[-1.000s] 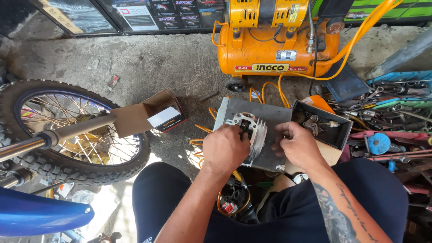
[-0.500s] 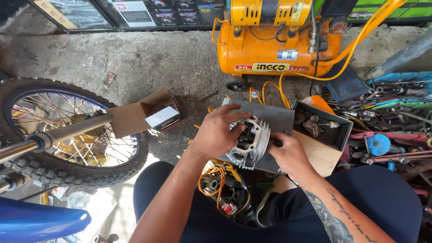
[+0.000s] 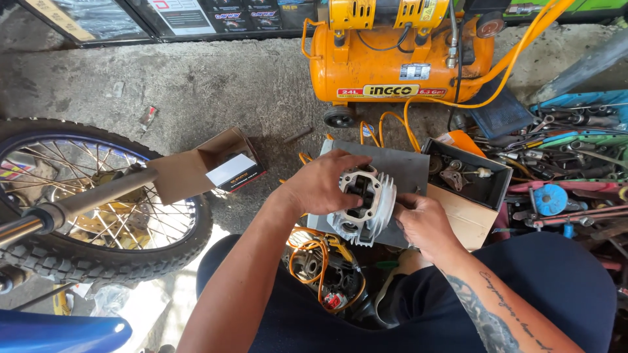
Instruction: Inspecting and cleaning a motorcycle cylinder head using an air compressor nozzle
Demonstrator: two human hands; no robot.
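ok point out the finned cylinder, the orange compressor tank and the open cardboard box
finned cylinder (image 3: 364,208), head view, on its pale cooling fins between the hands
orange compressor tank (image 3: 392,65), head view, on the tank's front wall
open cardboard box (image 3: 190,173), head view, on its brown side flap

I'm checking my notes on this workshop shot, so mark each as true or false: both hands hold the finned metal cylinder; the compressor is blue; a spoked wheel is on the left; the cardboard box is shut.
1. Both hands, left hand and right hand, hold the finned metal cylinder. True.
2. The compressor is blue. False: it is orange.
3. A spoked wheel is on the left. True.
4. The cardboard box is shut. False: its flaps are open.
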